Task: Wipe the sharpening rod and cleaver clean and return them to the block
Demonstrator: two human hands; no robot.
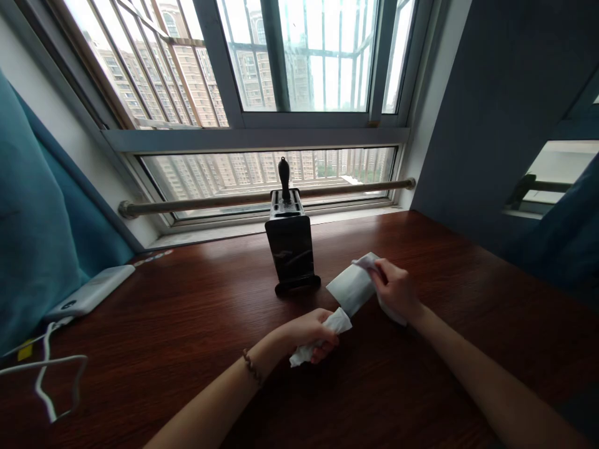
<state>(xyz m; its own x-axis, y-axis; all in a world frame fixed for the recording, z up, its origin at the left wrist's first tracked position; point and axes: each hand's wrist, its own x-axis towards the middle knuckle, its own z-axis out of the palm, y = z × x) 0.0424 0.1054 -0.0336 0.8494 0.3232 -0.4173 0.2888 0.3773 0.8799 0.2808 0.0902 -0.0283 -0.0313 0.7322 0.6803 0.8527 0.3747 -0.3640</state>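
Observation:
A kitchen knife with a broad, pale blade (pixel 349 290) is tilted above the table, its blade pointing away to the right. My left hand (pixel 312 330) is closed round the handle end, with a crumpled white tissue (pixel 337 320) wrapped there; the handle itself is hidden. At the blade's far end my right hand (pixel 395 284) pinches another white tissue (pixel 367 262) against the metal. Part of this tissue hangs below the right hand. Beyond my hands stands a black knife block (pixel 292 249) with one black-handled tool (pixel 284 178) upright in its top slots.
The dark red wooden table (pixel 210 280) runs up to the window sill. A white power strip (pixel 91 292) with white cables (pixel 44 368) lies at the left by a blue curtain (pixel 32 206). A metal rail (pixel 201 204) crosses before the window behind the block.

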